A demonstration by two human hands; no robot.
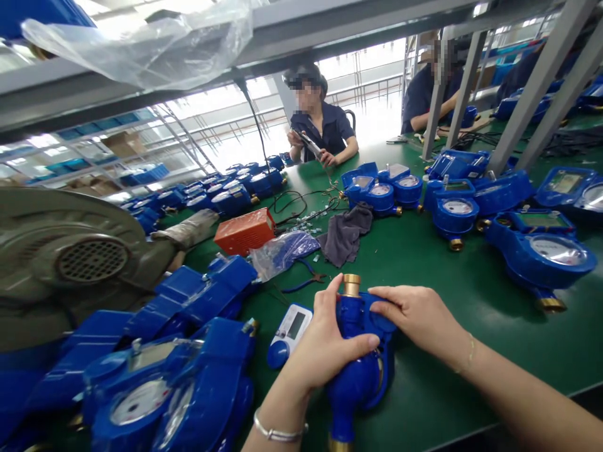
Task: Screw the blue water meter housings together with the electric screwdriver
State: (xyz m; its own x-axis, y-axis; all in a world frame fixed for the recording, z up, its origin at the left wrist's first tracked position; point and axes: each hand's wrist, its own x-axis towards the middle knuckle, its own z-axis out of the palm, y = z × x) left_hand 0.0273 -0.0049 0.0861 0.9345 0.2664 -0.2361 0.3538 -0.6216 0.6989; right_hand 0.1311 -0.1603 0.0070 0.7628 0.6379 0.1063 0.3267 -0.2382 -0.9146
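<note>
- Lying lengthwise on the green table [447,263], the blue water meter [360,376] is steadied from both sides, seemingly so it cannot roll.
- The left hand [325,342] is wrapped over its middle, thumb across, closed on it.
- The right hand [414,314] is laid palm-down on the lid [386,325], fingers curled; whether it clasps cannot be told.

The person at this bench is working bare-handed, with both forearms showing bare right down to the lower edge of the view. The left hand [325,345] is wearing a slim silver-coloured bangle [279,432] at the wrist, a smooth rounded band that is catching the light along its top. The right hand [417,314] is wearing a much finer gold-coloured chain [470,355], which is lying loosely just behind the wrist. The fingernails on both hands are looking short and plain.
</note>
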